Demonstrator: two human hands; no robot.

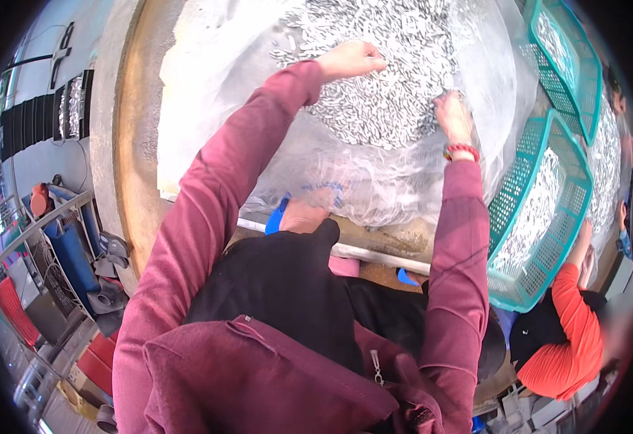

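Observation:
A broad heap of small, slender silver-and-dark pieces [385, 108] lies on a clear plastic sheet [316, 170]; I cannot tell what the pieces are. Over the heap's upper left part is my left hand [350, 60], its fingers curled together in a pinch. Whatever it holds is too small to make out. My right hand [454, 119], with a red bracelet at the wrist, reaches to the heap's right edge. Its fingers are bent together at the pieces, and their tips are partly hidden.
At the right stand two green plastic baskets, a nearer one [501, 217] and a farther one [588, 87], with similar pieces inside. Beyond, a person in orange sleeves [570, 340] works at another heap [606, 170]. Metal racks [63, 217] stand at left; my foot [302, 217] rests by the sheet.

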